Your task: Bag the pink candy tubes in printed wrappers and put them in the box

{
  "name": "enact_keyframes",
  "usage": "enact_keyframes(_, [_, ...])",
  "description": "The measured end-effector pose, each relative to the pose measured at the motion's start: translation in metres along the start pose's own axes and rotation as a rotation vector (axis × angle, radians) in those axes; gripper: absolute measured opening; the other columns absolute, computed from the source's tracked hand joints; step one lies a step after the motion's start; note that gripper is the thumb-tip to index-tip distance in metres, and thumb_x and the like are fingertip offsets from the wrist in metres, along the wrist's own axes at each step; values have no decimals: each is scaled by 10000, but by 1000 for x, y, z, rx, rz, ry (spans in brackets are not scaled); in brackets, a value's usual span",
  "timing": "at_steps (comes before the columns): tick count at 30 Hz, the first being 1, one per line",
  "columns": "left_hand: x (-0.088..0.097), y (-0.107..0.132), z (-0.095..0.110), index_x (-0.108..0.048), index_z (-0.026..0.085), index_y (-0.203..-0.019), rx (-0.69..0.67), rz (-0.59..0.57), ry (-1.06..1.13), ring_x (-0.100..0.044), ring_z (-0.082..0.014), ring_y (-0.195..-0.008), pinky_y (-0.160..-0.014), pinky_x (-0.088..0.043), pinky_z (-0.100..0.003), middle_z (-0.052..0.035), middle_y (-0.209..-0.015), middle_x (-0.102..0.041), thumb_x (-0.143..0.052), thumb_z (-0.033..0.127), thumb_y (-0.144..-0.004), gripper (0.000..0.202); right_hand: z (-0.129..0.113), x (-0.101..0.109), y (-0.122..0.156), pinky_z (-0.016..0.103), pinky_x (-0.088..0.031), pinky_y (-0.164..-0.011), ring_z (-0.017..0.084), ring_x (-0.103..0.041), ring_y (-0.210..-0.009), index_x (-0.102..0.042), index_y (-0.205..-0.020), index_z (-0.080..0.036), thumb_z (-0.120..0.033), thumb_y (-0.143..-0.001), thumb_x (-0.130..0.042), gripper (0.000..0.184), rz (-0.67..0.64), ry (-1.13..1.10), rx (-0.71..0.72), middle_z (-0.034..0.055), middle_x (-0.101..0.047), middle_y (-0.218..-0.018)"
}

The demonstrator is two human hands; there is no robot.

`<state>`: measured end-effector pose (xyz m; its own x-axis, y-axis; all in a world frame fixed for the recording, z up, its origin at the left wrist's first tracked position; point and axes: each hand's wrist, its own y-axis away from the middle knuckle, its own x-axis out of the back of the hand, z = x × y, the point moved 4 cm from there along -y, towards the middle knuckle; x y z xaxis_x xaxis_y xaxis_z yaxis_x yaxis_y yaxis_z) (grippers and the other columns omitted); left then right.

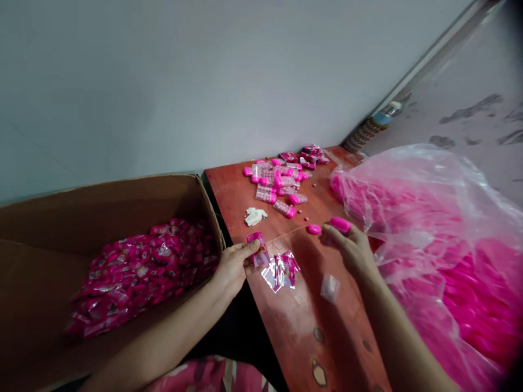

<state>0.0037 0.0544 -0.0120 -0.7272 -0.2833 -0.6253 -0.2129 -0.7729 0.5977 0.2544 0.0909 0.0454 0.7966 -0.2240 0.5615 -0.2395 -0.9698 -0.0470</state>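
My left hand (233, 267) pinches a small pink packet (257, 247) at the near left edge of the red wooden table (310, 326), thumb on top. My right hand (351, 247) reaches forward with fingers closed around a bright pink capsule-shaped piece (340, 224). Another loose pink piece (314, 229) lies on the table just left of those fingers. Between my hands lie clear cellophane wrappers with pink print (281, 270), and a small empty clear wrapper (330, 287) lies near my right wrist.
A cardboard box (49, 261) on the left holds several packed pink packets (139, 272). A large clear plastic bag (441, 256) full of pink pieces fills the right. At the table's far end lies a pile of filled pink containers (281, 177), and a crumpled white scrap (255, 216).
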Motion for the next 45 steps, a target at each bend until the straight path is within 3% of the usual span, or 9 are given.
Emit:
enact_keyframes(4, [-6, 4, -6, -615, 103, -691, 27, 24, 33, -593, -118, -526, -507, -537, -255, -35, -645, -642, -735, 229, -634, 183, -22, -47, 88, 226, -349, -340, 116, -459, -385, -576, -765, -178, -517, -780, -512, 344, -305, -421, -245, 22, -584, -551])
enact_keyframes(7, [-10, 8, -11, -606, 112, -711, 29, 49, 73, -582, -110, -508, -503, -533, -254, -19, -633, -630, -734, 218, -636, 182, -34, -70, 131, 260, -462, -440, 153, -560, -529, -566, -806, -192, -498, -749, -574, 311, -304, -564, -315, 34, -608, -664])
enact_keyframes(10, [-13, 13, -14, -600, 115, -720, 6, 46, 94, -584, -107, -516, -507, -526, -242, -16, -646, -631, -736, 209, -636, 186, -40, -83, 150, 312, -516, -588, 189, -601, -676, -558, -877, -199, -457, -748, -599, 292, -287, -597, -292, 29, -596, -727])
enact_keyframes(18, [-18, 24, -25, -581, 117, -706, -11, -45, 84, -579, -107, -518, -503, -501, -225, -12, -629, -617, -749, 232, -618, 222, -37, -93, 159, 326, -535, -553, 175, -599, -586, -525, -920, -208, -476, -777, -547, 305, -239, -577, -268, 14, -590, -699])
enact_keyframes(23, [-21, 28, -26, -567, 118, -703, -1, -58, 109, -588, -113, -535, -528, -496, -228, -19, -637, -620, -738, 230, -632, 217, -38, -95, 162, 265, -511, -467, 142, -594, -518, -509, -861, -198, -501, -782, -524, 314, -228, -589, -318, -2, -585, -680])
enact_keyframes(28, [-24, 33, -25, -554, 116, -680, 1, -144, 20, -560, -104, -490, -488, -457, -212, -17, -599, -603, -747, 281, -613, 263, -37, -100, 162, 201, -434, -342, 100, -545, -403, -474, -844, -191, -496, -813, -481, 306, -278, -609, -275, 1, -593, -694])
enact_keyframes(33, [-27, 35, -20, -569, 112, -725, -73, -284, -128, -573, -110, -534, -523, -454, -213, -33, -637, -609, -700, 410, -644, 335, -25, -103, 160, 224, -451, -394, 119, -547, -430, -487, -797, -191, -498, -812, -484, 307, -233, -616, -291, -9, -570, -600])
enact_keyframes(37, [-28, 33, -22, -576, 122, -768, -79, -361, -252, -556, -114, -478, -433, -416, -202, -20, -616, -606, -738, 337, -610, 313, -19, -104, 160, 224, -428, -398, 113, -528, -425, -496, -804, -196, -488, -803, -507, 292, -221, -639, -275, -22, -561, -595])
enact_keyframes(45, [-27, 30, -32, -596, 95, -588, 7, -439, -425, -495, -106, -357, -372, -365, -209, -35, -443, -563, -694, 388, -642, 313, -14, -102, 159, 212, -425, -415, 108, -527, -437, -496, -783, -198, -448, -819, -508, 252, -186, -607, -234, -39, -542, -559])
